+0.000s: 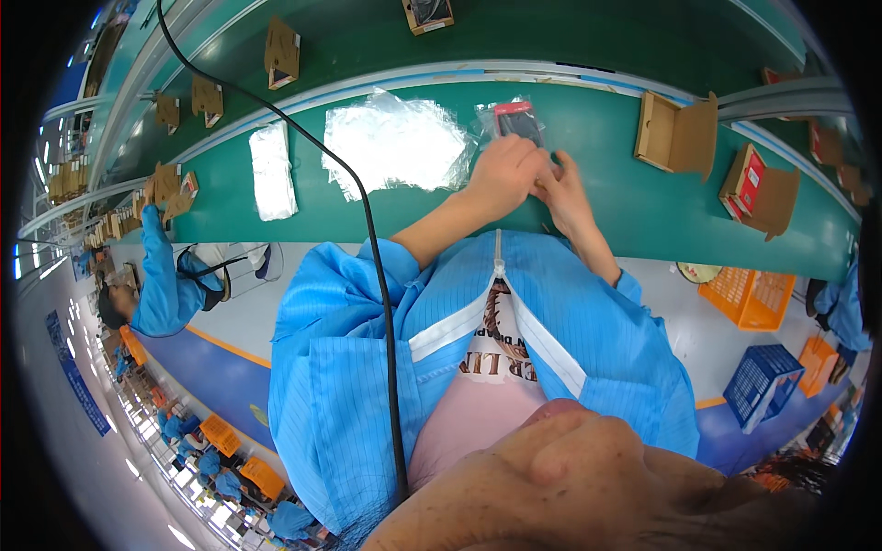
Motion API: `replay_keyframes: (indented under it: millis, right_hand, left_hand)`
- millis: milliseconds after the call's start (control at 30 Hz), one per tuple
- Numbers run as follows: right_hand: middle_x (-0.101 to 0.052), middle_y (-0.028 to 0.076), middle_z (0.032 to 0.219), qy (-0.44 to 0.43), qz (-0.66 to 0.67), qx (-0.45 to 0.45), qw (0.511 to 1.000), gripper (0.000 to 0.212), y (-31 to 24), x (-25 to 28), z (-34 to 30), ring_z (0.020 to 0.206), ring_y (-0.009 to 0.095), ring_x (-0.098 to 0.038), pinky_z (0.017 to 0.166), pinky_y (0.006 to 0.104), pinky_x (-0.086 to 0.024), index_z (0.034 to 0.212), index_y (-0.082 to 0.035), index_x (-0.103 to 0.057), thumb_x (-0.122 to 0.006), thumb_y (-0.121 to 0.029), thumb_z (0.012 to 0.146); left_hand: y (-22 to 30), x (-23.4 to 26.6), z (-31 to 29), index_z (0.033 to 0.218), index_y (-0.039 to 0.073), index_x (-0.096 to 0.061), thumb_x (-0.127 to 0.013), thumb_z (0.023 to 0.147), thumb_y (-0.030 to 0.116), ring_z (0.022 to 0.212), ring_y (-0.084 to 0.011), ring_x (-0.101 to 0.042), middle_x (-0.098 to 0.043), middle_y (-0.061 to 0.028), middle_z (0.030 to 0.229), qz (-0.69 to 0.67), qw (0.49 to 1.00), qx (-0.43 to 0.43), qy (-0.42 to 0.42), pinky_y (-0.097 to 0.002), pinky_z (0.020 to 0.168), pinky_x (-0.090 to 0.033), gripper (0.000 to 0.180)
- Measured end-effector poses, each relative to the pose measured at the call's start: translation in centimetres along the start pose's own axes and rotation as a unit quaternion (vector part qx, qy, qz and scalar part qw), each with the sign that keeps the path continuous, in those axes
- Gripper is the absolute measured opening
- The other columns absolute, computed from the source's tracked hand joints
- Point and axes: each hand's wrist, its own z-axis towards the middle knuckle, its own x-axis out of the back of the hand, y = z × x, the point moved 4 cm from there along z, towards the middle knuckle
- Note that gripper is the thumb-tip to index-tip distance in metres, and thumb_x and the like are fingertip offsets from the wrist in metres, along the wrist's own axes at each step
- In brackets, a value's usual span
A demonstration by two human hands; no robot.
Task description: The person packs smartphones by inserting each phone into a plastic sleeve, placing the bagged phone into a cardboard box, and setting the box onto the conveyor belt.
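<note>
On the green bench in front of me lies a see-through plastic bag [536,118] with a dark, flat item with a red end [514,108] inside. My left hand [507,174] is closed over the near end of this bag, its fingers bent together. Right beside it, my right hand [567,195] has thumb and fingers pinched close to the left fingertips. Whatever sits between the right fingers is hidden. Left of my hands, a spread pile of shiny plastic bags [395,142] lies flat. Farther left is a narrow stack of folded plastic bags [273,173].
At right stand an open cardboard box [657,131] and another box with red contents [749,179]. Small boxes [282,55] sit on the strip beyond the bench. A black cable [367,211] hangs across the view. A co-worker [170,275] works at left. Crates [749,296] stand at right.
</note>
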Motion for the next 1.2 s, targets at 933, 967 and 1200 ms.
replay_keyframes:
  millis: [933, 967, 1200]
  right_hand:
    - [-0.064, 0.01, 0.1, 0.351, -0.28, 0.254, 0.857, 0.039, -8.0, 15.8, -2.2, 0.063, 0.011, -0.056, 0.054, 0.0244, -0.046, 0.121, 0.0, -0.051, -0.062, -0.011, 0.085]
    - [-0.063, 0.011, 0.101, 0.404, -0.314, 0.324, 0.795, 0.044, -8.9, 17.6, -2.9, 0.067, 0.013, -0.057, 0.059, 0.0261, -0.047, 0.122, 0.001, -0.05, -0.066, -0.015, 0.083]
    - [-0.066, 0.014, 0.079, 0.357, -0.32, 0.264, 0.837, 0.039, -12.6, 20.1, 1.9, 0.067, 0.028, -0.064, 0.061, 0.0388, -0.049, 0.101, 0.001, -0.063, -0.061, -0.036, 0.087]
  left_hand:
    - [-8.2, -3.8, 1.9, 0.103, 0.015, -0.057, -0.058, 0.092, 0.019, 0.082, -0.0107, -0.057, -0.064, 0.0008, 0.098, -0.622, 0.59, 0.501, 0.119, -0.0288, 0.069, -0.045, 0.012]
    - [-8.2, -3.4, 2.2, 0.105, 0.014, -0.057, -0.058, 0.091, 0.017, 0.082, -0.0103, -0.057, -0.064, 0.001, 0.099, -0.584, 0.651, 0.465, 0.14, -0.0286, 0.069, -0.045, 0.014]
    - [-2.4, -1.1, 7.7, 0.103, 0.009, -0.064, -0.068, 0.073, 0.005, 0.1, -0.0273, -0.054, -0.062, -0.009, 0.105, -0.116, 0.975, 0.082, 0.172, -0.0373, 0.089, -0.042, 0.031]
